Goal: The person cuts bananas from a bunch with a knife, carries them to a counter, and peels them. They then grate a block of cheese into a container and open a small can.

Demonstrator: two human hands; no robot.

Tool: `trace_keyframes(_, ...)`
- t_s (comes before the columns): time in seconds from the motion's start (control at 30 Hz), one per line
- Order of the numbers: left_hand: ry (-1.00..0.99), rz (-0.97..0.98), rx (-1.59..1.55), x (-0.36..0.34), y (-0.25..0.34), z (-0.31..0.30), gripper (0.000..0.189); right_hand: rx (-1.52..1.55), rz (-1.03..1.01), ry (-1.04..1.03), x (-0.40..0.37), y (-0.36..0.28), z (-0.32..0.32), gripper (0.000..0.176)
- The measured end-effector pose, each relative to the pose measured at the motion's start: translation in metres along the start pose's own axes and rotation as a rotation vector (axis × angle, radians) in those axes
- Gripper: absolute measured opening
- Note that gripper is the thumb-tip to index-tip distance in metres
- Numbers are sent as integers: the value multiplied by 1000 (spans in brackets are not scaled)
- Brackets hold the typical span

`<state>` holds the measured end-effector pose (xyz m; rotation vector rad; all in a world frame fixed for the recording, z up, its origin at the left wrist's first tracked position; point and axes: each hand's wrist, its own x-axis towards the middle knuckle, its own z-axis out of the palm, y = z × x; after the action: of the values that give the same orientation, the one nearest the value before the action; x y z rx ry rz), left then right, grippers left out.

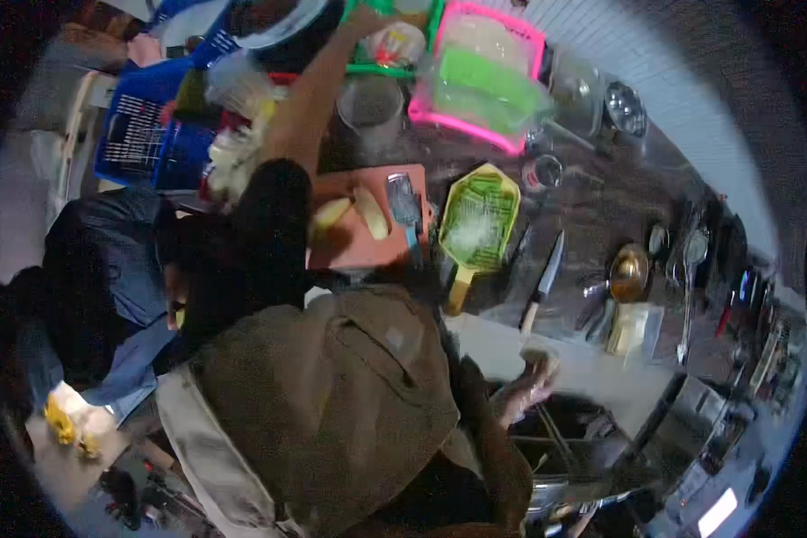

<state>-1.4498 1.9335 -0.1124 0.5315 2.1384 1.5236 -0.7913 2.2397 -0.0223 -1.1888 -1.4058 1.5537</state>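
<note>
My left hand [368,18] is stretched out at the top, over the edge of a green basket [357,68]. A plastic-wrapped packet [394,45] sits in that basket. The fingers are blurred. Lower right, my right hand [531,381] hangs near the counter's front edge, its fingers smeared. Between the arms lies an orange cutting board [341,254] with pale peeled pieces [370,213] and a metal peeler or grater [403,202] on it. Right of it is a yellow-green handled grater [484,193] with white shreds. A knife [550,269] lies farther right.
A pink basket [529,36] with green and clear containers stands at the back. Left of my arm are a blue basket [130,148] and pale bulbs or vegetables [233,166]. Spoons and a metal ladle [630,272] lie right. Another person in jeans [121,260] is at the left.
</note>
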Motion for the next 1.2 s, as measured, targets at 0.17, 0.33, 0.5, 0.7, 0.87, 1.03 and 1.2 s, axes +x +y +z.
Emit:
trace_keyframes(0.17, -96, 216, -380, -275, 43, 233, 40, -297, -120, -215, -2, -6, 7, 40)
trace_keyframes(0.33, 493, 155, -567, -285, 141, 264, 28, 283, 218, -330, 43, 9, 36, 37)
trace_keyframes(0.5, 628, 44, 374, -318, 49, 335, 49, 198, 392, -619, 69, 1, 44, 46)
trace_keyframes(0.7, 720, -481, 560, -336, 4, 391, 54, 303, 551, -961, 101, 10, 31, 49)
trace_keyframes(0.87, 822, -464, 632, -325, -2, 397, 43, -12, 288, -1245, 178, 80, -3, 41)
trace_keyframes(1.03, 919, -208, 315, -357, 7, 414, 30, 386, 729, -1228, 167, 11, 2, 43)
trace_keyframes(1.2, 865, -205, 179, -381, 48, 442, 35, 455, 651, -1158, 166, 3, 13, 45)
